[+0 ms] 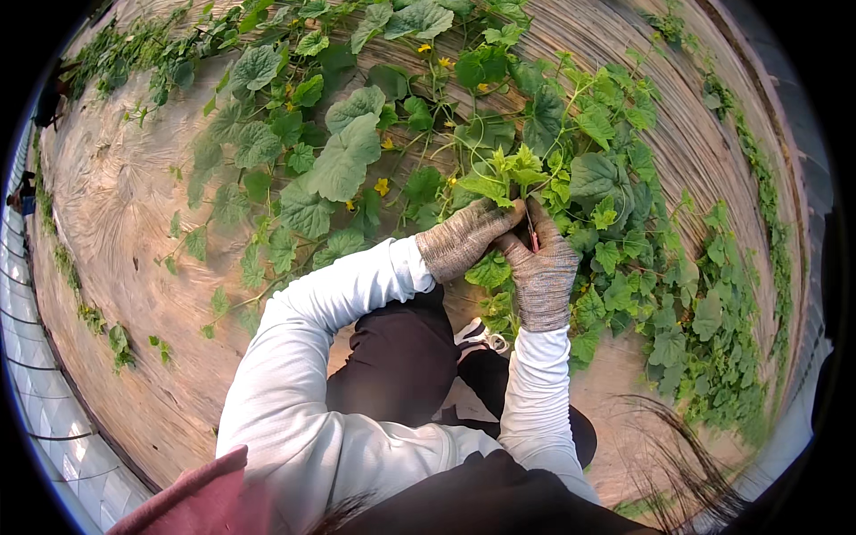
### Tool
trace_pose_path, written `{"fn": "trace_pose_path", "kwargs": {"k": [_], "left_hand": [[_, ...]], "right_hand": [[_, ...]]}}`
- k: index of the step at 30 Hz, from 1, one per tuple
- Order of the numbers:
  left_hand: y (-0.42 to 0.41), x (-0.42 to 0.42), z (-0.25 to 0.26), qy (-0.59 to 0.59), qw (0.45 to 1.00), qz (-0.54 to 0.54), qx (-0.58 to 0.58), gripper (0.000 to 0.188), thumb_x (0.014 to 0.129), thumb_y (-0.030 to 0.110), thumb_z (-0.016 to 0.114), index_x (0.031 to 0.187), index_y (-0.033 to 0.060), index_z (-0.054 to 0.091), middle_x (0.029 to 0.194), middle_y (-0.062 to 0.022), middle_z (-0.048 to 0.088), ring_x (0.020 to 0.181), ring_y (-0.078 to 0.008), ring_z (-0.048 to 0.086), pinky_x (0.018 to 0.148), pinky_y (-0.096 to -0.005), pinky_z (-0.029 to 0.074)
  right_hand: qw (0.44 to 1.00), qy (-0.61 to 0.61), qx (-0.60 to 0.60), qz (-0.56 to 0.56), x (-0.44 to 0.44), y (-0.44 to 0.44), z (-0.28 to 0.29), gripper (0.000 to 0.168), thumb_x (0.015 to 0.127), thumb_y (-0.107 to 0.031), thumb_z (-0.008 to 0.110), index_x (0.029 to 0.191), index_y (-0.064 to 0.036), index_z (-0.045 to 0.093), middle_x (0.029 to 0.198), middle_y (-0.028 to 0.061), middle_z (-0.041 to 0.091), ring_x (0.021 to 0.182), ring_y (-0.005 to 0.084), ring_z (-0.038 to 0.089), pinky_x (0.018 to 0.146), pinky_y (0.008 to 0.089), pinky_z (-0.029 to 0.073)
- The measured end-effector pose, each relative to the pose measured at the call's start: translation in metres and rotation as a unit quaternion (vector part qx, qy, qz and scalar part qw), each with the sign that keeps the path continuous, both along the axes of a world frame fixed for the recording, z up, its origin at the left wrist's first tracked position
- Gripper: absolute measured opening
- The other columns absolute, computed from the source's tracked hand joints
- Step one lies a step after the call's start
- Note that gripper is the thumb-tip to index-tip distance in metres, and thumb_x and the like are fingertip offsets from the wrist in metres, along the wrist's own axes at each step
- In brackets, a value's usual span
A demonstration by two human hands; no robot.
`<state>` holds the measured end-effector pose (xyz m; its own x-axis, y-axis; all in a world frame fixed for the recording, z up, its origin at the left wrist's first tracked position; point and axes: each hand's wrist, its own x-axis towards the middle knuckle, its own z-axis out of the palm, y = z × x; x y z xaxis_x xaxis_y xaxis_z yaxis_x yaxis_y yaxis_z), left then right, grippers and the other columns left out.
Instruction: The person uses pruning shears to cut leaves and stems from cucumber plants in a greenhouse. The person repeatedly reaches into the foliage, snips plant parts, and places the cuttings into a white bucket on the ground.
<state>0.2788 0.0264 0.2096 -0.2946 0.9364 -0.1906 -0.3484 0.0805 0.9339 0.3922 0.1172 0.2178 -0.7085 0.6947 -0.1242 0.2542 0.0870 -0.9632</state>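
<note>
My left hand [470,235], in a brown knitted glove, has its fingers closed around the stem below a bright green leafy vine shoot [511,170]. Touching it from the right is my right hand [543,267], gloved alike, with its fingertips raised to the same stem. A thin tool with a reddish part [534,239] lies within the right hand; its kind cannot be made out, as the fingers cover most of it. Broad vine leaves [602,180] stand close beside the right hand, and smaller leaves [489,269] hang below both hands.
Leafy vines with yellow flowers [382,186] spread over wrinkled plastic sheeting [134,221] on the ground. More vines [709,321] run down the right side. My bent knees and a shoe [478,334] are just below my hands. A translucent wall with curved ribs [50,394] stands at left.
</note>
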Motion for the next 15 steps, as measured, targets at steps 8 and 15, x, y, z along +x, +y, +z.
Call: {"fn": "trace_pose_path", "kwargs": {"k": [8, 15], "left_hand": [[-0.039, 0.088, 0.108, 0.352, 0.899, -0.125, 0.226, 0.032, 0.093, 0.012, 0.05, 0.124, 0.0041, 0.05, 0.115, -0.013, 0.054, 0.106, -0.023, 0.053, 0.091, -0.0323, 0.042], [-0.067, 0.196, 0.163, 0.066, 0.947, -0.277, 0.151, 0.06, 0.089, 0.03, 0.056, 0.136, 0.0002, 0.035, 0.137, -0.014, 0.039, 0.122, -0.0242, 0.043, 0.104, -0.0377, 0.032]], "right_hand": [[0.969, 0.042, 0.193, -0.15, 0.104, -0.062, 0.109, 0.029, 0.081, -0.01, 0.066, 0.107, 0.001, 0.061, 0.095, 0.0164, 0.066, 0.085, 0.0244, 0.066, 0.075, 0.0323, 0.051], [0.94, 0.168, 0.04, -0.295, 0.273, -0.103, 0.145, 0.022, 0.083, -0.014, 0.066, 0.098, 0.001, 0.062, 0.081, 0.0068, 0.065, 0.07, 0.0141, 0.06, 0.065, 0.0258, 0.047]]}}
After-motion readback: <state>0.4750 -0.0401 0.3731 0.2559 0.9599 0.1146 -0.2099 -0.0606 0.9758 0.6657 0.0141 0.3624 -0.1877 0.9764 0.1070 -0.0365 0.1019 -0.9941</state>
